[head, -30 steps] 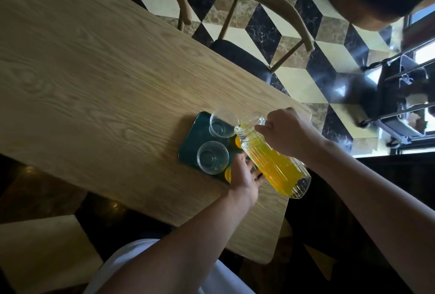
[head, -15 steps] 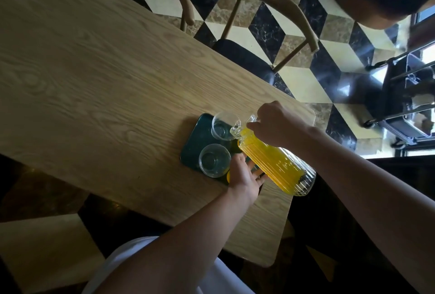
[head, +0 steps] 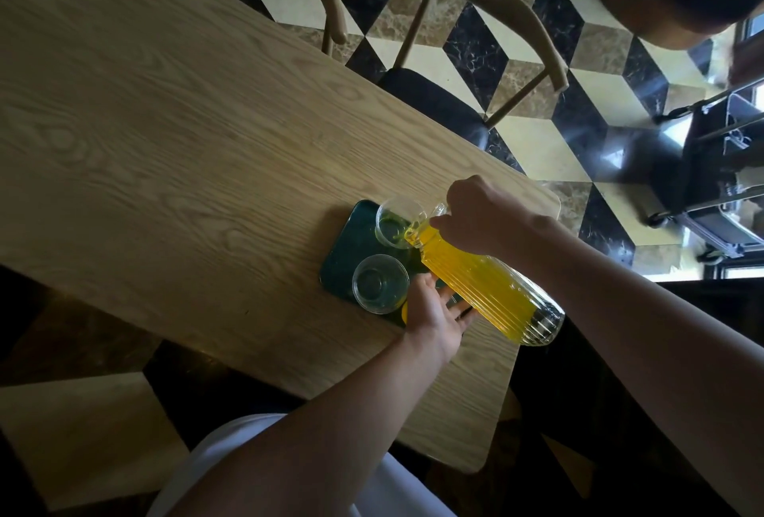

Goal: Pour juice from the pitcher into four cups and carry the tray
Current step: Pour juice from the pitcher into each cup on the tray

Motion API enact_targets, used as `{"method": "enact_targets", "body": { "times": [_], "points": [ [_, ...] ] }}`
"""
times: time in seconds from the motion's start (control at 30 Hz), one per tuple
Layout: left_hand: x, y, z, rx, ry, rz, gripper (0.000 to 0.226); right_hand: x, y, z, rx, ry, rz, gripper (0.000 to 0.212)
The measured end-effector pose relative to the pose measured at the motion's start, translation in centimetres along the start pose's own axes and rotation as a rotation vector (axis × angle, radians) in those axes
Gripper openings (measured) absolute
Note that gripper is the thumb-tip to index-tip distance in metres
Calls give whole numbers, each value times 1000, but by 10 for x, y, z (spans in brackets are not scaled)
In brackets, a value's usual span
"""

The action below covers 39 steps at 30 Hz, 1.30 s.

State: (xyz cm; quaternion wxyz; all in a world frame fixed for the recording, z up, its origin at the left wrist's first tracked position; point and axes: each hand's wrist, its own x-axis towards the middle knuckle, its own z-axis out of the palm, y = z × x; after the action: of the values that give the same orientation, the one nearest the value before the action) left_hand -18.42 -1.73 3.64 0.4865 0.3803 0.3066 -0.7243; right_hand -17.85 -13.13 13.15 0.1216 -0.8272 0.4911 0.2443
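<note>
A long wooden table (head: 173,136) carried, near its right end, a dark green tray (head: 351,239) bearing the cups. The near cup (head: 380,284) stood upright and looked empty; the far cup (head: 397,222) sat just beyond it, with a thin film of yellow juice at its bottom. The left hand (head: 434,312) rested on the tray's near right part, just beside the near cup, with fingers (head: 457,303) extended and relaxed, holding nothing; it probably steadied the tray against sliding, and it partly covered a cup that already held juice. The pitcher (head: 483,283), ribbed glass and mostly full, was tilted steeply so that its spout met the far cup's rim, a position suited to a controlled pour. The right hand (head: 481,216) curled around the pitcher's neck and handle; the fingers themselves were hidden beneath the knuckles, with the pitcher's body extending below and right of them. A chair (head: 488,57) stood on the far side of the table.
</note>
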Motion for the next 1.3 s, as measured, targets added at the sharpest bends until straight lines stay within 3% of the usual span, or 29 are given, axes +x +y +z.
{"method": "enact_targets", "body": {
  "times": [0.5,0.77,0.87,1.1,1.3],
  "points": [
    [-10,0,6,-7,-8,-9,58,3,2,-3,3,5,-8,33],
    [-20,-1,13,-1,-60,21,41,-8,-2,-21,-41,16,-39,28],
    [-23,-1,15,7,-78,10,48,-10,-4,-26,-41,12,-39,36],
    [-35,2,22,3,-95,26,49,-22,-11,-41,-90,8,-63,27],
    [-40,2,25,-40,-153,29,28,-18,-12,-45,-137,42,-96,30]
  ]
}}
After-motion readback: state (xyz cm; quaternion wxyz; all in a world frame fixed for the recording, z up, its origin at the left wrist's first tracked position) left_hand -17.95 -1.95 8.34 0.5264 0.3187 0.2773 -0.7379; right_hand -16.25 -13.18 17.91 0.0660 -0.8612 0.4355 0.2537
